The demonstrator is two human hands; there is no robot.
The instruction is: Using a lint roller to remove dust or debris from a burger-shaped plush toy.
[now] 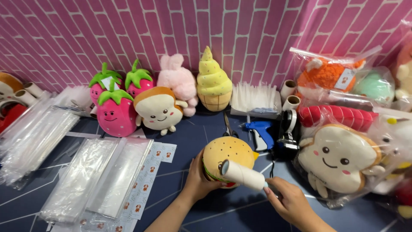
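A burger-shaped plush toy [227, 153] sits on the dark blue table near the front centre. My left hand [198, 178] cups its left side and holds it steady. My right hand [289, 202] grips the handle of a white lint roller [242, 174], whose roll lies against the front of the burger plush.
Strawberry plushes [115, 109], a toast plush [158, 108], a pink bunny [178, 79] and an ice-cream plush [213, 83] line the pink brick wall. Clear bags [98, 176] and sticker sheets [146, 180] lie left. Scissors [227, 126], a blue tagging gun [261, 132], a tape dispenser [288, 133] and bagged plushes [339, 157] sit right.
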